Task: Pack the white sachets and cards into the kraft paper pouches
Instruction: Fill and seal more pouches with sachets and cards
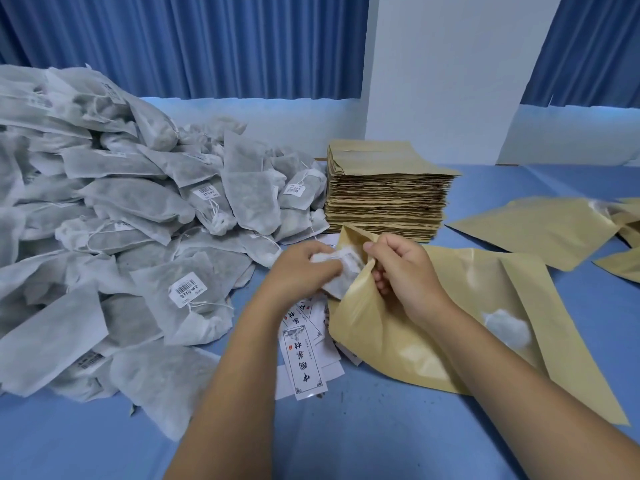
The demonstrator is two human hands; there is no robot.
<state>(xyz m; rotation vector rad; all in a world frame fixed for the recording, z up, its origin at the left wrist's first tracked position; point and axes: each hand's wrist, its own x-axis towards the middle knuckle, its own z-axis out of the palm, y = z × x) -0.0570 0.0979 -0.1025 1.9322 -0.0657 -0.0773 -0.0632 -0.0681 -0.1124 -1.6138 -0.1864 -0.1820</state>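
Sachet [348, 263]: half in the mouth of the pouch [398, 344], its far end hidden by the paper.
Left grip [304, 268]: fingers curled round the sachet's near end, covering most of it.
Right grip [405, 271]: I pinch the pouch's upper lip; my fingertips are tucked inside, unseen.
Cards [304, 358]: on the bench [346, 434], partly under my left wrist and the pouch.

Blue curtains [207, 43], white pillar [450, 64], blue-covered table [346, 427].
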